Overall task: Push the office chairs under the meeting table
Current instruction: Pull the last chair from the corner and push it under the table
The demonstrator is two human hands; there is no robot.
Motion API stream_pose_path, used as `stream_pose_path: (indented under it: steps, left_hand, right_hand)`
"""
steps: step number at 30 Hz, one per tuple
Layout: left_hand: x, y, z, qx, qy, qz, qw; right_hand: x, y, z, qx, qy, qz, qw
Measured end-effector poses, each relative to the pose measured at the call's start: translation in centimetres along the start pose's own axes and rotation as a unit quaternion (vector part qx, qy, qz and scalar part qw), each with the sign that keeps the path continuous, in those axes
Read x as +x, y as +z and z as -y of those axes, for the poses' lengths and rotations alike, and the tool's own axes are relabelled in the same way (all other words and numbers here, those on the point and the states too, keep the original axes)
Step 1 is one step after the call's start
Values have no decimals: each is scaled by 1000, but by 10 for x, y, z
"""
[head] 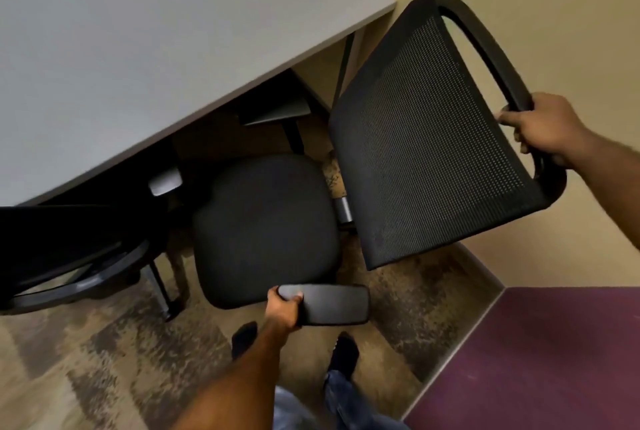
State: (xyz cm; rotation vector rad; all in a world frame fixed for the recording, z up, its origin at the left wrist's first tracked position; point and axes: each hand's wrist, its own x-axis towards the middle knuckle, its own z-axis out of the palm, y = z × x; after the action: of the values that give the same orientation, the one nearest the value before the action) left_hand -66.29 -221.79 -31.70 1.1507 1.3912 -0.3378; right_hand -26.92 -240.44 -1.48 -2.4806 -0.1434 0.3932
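Note:
A black office chair stands at the corner of the grey meeting table (145, 59), turned sideways to me. Its cushioned seat (266, 225) lies partly under the table edge. Its mesh backrest (436, 138) rises on the right. My right hand (543, 126) grips the top frame of the backrest. My left hand (284, 306) is closed around the near armrest (329, 305). The chair's base and wheels are hidden below the seat.
A second black chair (65, 253) sits at the left, tucked against the table. A beige wall (554, 14) runs close behind the backrest on the right. A purple carpet area (554, 360) lies at bottom right. My feet (294, 346) stand on patterned carpet just behind the chair.

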Motion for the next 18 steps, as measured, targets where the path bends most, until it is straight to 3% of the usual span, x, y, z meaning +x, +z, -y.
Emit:
stream_pose_path:
  steps: [7, 18]
  left_hand:
    - [12, 3, -5, 43, 5, -9, 999]
    - [23, 8, -14, 116, 40, 16, 992]
  right_hand:
    - [-3, -8, -21, 37, -13, 2, 999]
    - [-64, -39, -89, 93, 79, -45, 992]
